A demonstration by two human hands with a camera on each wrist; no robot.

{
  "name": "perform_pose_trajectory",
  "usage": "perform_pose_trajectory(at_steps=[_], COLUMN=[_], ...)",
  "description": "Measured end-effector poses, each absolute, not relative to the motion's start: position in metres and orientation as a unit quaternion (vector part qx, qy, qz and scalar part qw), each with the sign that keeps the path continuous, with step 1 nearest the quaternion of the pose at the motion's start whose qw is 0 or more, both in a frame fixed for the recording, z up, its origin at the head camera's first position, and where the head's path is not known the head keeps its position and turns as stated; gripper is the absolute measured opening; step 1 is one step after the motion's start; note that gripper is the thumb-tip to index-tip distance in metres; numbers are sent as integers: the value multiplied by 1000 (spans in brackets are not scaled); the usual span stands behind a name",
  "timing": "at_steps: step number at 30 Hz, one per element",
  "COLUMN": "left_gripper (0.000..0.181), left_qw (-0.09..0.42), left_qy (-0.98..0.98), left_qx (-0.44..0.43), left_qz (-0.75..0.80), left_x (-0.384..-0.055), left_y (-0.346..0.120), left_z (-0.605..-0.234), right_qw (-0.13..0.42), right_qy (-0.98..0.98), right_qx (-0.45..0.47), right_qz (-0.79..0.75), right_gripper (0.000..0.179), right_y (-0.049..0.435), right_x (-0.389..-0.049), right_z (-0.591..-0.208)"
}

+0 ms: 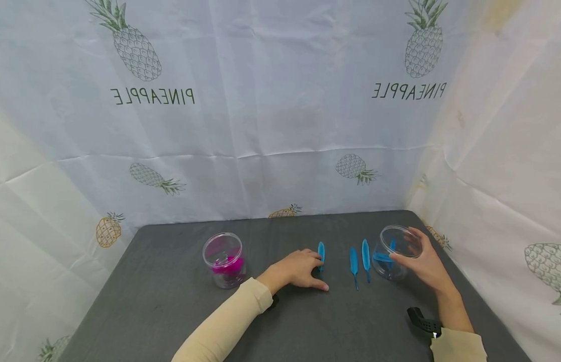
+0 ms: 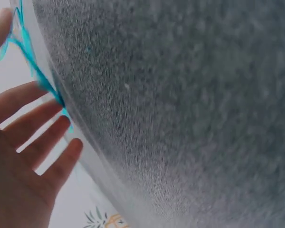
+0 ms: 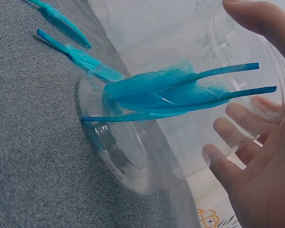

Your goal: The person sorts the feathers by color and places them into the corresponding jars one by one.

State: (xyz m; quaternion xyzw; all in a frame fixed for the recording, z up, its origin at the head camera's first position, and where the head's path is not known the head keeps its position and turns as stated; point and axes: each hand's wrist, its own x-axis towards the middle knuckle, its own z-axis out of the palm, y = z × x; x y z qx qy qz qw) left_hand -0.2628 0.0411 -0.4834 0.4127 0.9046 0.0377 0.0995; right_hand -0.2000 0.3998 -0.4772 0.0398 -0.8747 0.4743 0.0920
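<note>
Fingers spread, my left hand (image 1: 300, 269) reaches over a blue feather (image 1: 321, 250) lying on the table. In the left wrist view the fingertips (image 2: 61, 105) are right at blue feathers (image 2: 34, 64), the thumb held apart. My right hand (image 1: 426, 261) holds a clear plastic jar (image 1: 389, 271) near its rim, thumb on one side and fingers curved round the other. Inside the jar, blue feathers (image 3: 166, 92) show through the wall. Two more blue feathers (image 1: 354, 261) lie on the table between the left hand and the jar.
A second clear jar (image 1: 222, 245), holding bright pink feather-like pieces (image 1: 228, 264), stands left of my left hand. Grey cloth covers the table (image 1: 172, 301). Behind and beside it hang pale curtains (image 1: 285, 120) with pineapple prints. A black device (image 1: 423, 321) is at the right wrist.
</note>
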Motion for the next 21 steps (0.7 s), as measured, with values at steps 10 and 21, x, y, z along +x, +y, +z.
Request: perform_pose_trajectory(at_steps=[10, 21], left_gripper=[62, 33], left_qw=[50, -105], left_qy=[887, 847], left_qx=[438, 482], left_qz=[136, 196], left_x=[-257, -256], left_y=[48, 58], left_z=[-479, -470], right_qw=[97, 86], right_qy=[-872, -875], right_qx=[45, 37], right_qz=[477, 474], right_gripper=[99, 101], right_y=[400, 396], right_x=[-200, -198], right_z=[-478, -474])
